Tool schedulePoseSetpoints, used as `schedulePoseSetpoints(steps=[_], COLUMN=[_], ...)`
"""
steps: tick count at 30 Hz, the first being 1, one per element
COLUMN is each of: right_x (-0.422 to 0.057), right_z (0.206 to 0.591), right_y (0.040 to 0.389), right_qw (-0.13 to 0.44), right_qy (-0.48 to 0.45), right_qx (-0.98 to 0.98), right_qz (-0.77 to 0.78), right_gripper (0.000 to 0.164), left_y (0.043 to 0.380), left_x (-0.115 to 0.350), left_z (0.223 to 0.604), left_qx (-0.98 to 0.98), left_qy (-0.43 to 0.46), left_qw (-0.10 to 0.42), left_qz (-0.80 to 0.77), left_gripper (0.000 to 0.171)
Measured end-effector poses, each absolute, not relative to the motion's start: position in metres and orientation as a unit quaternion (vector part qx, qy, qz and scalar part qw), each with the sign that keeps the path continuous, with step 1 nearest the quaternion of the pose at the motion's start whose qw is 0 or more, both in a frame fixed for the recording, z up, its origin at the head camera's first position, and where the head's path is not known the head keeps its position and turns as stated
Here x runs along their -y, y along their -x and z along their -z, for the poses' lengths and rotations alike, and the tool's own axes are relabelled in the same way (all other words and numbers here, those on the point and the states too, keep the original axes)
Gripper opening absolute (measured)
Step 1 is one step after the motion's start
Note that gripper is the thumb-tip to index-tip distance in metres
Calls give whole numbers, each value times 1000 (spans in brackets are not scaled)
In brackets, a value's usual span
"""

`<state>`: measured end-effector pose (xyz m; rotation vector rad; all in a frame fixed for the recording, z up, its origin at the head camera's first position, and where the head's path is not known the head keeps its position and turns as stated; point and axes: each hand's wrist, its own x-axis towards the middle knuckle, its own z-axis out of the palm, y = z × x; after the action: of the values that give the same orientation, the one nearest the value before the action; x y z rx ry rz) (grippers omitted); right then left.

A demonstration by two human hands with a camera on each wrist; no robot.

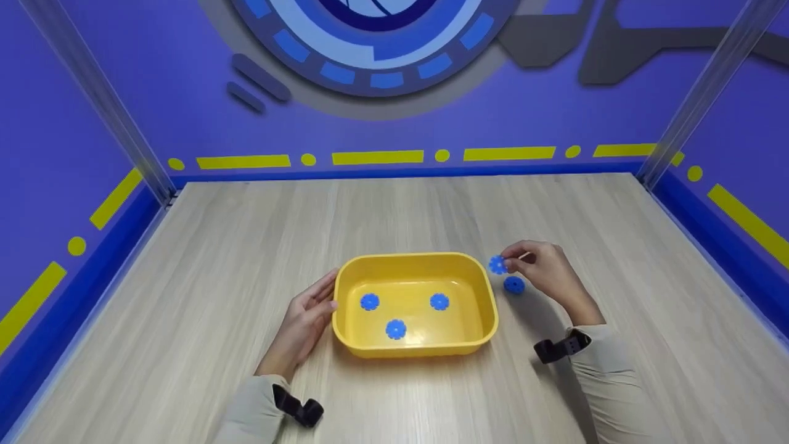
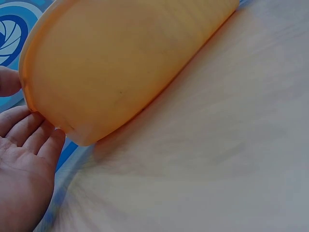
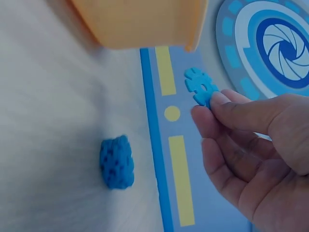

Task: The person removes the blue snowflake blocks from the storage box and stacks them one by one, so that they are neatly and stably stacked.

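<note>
A yellow plastic tub (image 1: 416,353) stands on the table with three blue notched discs inside: one at left (image 1: 370,301), one at right (image 1: 439,301), one near the front (image 1: 396,329). My left hand (image 1: 307,320) holds the tub's left end, thumb at the rim and fingers along the outer wall, as the left wrist view (image 2: 29,159) also shows. Between thumb and index finger, my right hand (image 1: 545,271) pinches another blue notched disc (image 3: 199,86), raised just outside the tub's right rim. Beneath it, a short stack of blue discs (image 3: 117,162) sits on the table.
The wood-grain table (image 1: 246,246) carries the tub and the stack. Blue-purple printed panels (image 1: 394,135) close it in at the back and both sides, with metal posts (image 1: 703,92) at the back corners. Each wrist bears a black strap-on device (image 1: 299,407).
</note>
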<state>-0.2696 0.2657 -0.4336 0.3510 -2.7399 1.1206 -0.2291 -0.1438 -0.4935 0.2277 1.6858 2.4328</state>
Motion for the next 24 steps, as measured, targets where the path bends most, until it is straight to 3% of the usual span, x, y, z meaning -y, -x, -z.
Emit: schedulePoseSetpoints(steps=[7, 24], right_x=[-278, -290], right_z=[442, 446], right_y=[272, 271], right_qw=[30, -11], right_qy=[-92, -50], right_qx=[929, 940], right_qz=[-358, -338], right_gripper=[12, 16], left_y=[229, 230], left_x=[144, 144], left_z=[494, 494], left_qx=[-567, -565], left_qy=[-79, -88], left_qw=[88, 84], left_qz=[-815, -816], left_gripper=[64, 62])
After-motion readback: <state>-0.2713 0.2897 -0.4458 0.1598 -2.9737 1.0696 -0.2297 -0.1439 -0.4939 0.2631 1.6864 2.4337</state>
